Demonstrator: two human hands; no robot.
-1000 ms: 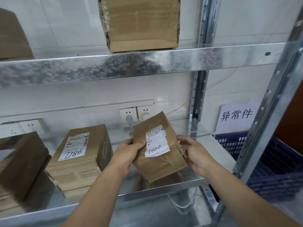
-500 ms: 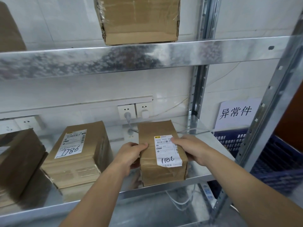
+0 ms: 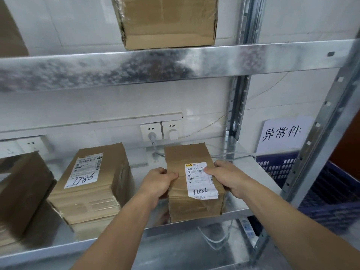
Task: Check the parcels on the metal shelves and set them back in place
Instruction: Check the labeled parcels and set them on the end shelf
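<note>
A small brown cardboard parcel [image 3: 191, 180] with a white label marked 1106 lies flat on the middle metal shelf [image 3: 253, 166], near its front edge. My left hand [image 3: 158, 182] grips its left side, thumb on top. My right hand [image 3: 227, 177] grips its right side, fingers over the label's corner. A larger parcel [image 3: 93, 184] labelled 7786 lies to the left on the same shelf. Another brown parcel [image 3: 21, 190] sits at the far left, partly cut off.
A big taped box [image 3: 167, 22] stands on the upper shelf [image 3: 175, 65]. Wall sockets [image 3: 161, 130] with a plugged cable are behind the parcel. Right of the rack's upright [image 3: 327, 121] are a blue plastic crate [image 3: 331, 188] and a paper sign [image 3: 282, 133].
The parcel was tilted up in both hands; it now lies flat on the shelf, label up, with both hands still on its sides.
</note>
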